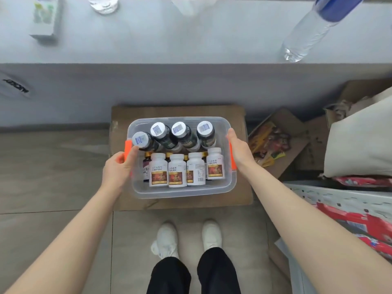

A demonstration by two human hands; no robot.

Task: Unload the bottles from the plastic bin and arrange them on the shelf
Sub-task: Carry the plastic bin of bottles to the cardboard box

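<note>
Shoes (186, 238), then bin (182, 193) on cardboard (176, 112), apparently.

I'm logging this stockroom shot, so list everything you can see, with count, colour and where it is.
plastic bin: one, clear with orange handles, on flattened cardboard
dark bottles: four, white-labelled caps, bin's far row
white bottles: four, red-orange labels, bin's near row
brown bottles: several, gold caps, mostly hidden behind the white ones
cardboard: one, brown, on floor
shelf: one, grey, above
water bottle: one, clear with blue label, shelf right
carton: one, white-green, shelf left
shoes: two, white
left hand, right hand: gripping the bin's handles
</note>
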